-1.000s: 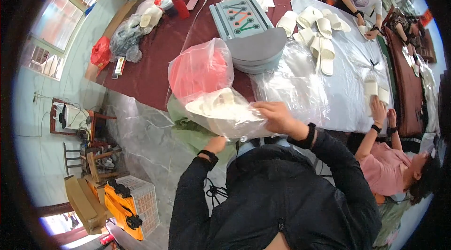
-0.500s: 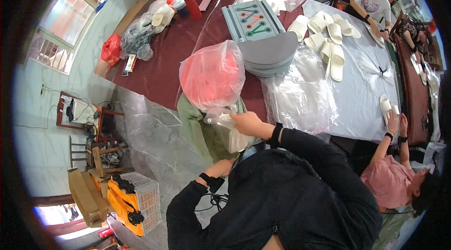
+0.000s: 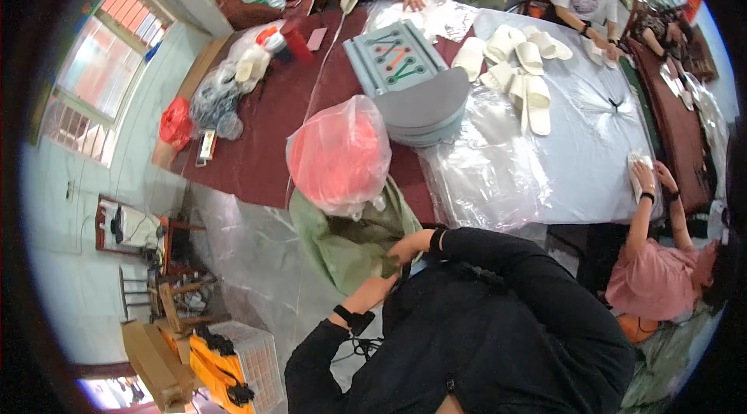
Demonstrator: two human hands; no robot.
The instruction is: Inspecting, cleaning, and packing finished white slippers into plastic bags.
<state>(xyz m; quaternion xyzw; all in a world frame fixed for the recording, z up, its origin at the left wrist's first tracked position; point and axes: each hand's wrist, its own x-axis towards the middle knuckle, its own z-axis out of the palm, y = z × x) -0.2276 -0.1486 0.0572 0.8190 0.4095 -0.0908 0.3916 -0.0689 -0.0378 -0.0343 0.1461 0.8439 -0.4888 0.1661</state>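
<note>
My right hand (image 3: pixel 405 247) reaches from the right, fingers curled on the upper edge of a green sack (image 3: pixel 342 239) that hangs off the near edge of the dark red table (image 3: pixel 257 142). Just below it, my left hand (image 3: pixel 376 288), with a dark watch on the wrist, grips the sack's cloth. A clear bag with something red inside (image 3: pixel 339 154) stands on the table right above the sack. No white packet shows in either hand.
Stacked grey trays (image 3: pixel 424 112) and white slippers (image 3: pixel 523 71) lie further along the table, with clear plastic sheeting (image 3: pixel 482 177) at its edge. A person in pink (image 3: pixel 654 278) works at my right; two others sit at the far side. An orange crate (image 3: pixel 222 371) stands on the floor.
My right hand has come down from the red bag with a white packet to the green sack's mouth. The packet has dropped out of sight, and my left hand has risen to the sack.
</note>
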